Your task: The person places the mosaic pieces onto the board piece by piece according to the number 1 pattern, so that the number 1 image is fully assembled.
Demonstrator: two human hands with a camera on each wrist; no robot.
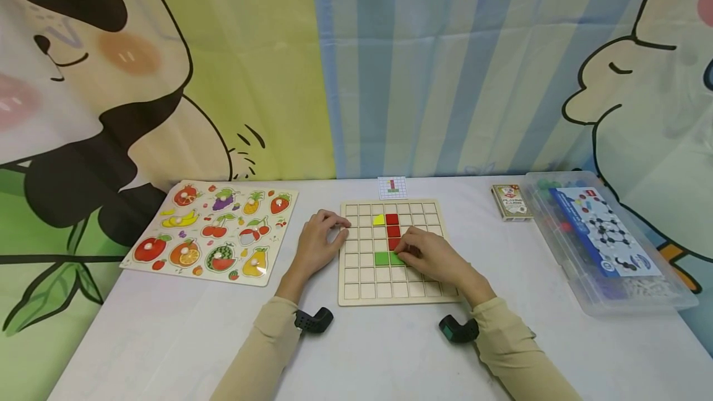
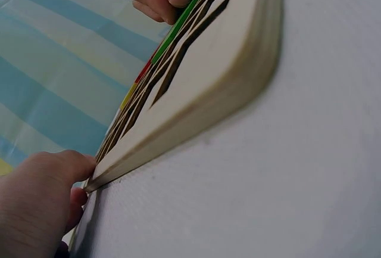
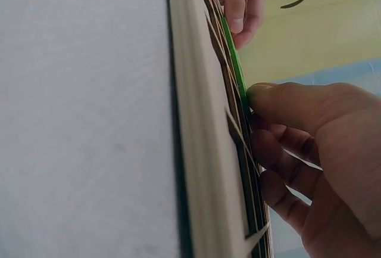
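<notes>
A wooden grid board [image 1: 356, 302] with square cells lies flat on the table. Red square tiles [image 1: 392, 231] form a column in it, with a yellow piece [image 1: 379, 220] to the left of the top one. Lower down, green tiles [image 1: 381, 258] sit side by side in a row. My left hand [image 1: 319, 239] holds the board's left edge, thumb and fingertips against it. With curled fingers, my right hand [image 1: 433, 257] is over the board and grips the rightmost green tile [image 3: 237, 70] by its end; the fingers partly cover it in the head view.
Behind the board lies a small printed pattern card [image 1: 392, 187]. A fruit puzzle board [image 1: 214, 231] is at the left. On the right are a small card box [image 1: 510, 203] and a clear plastic case [image 1: 607, 302] with a blue booklet. A printed curtain [image 1: 390, 79] hangs behind the table.
</notes>
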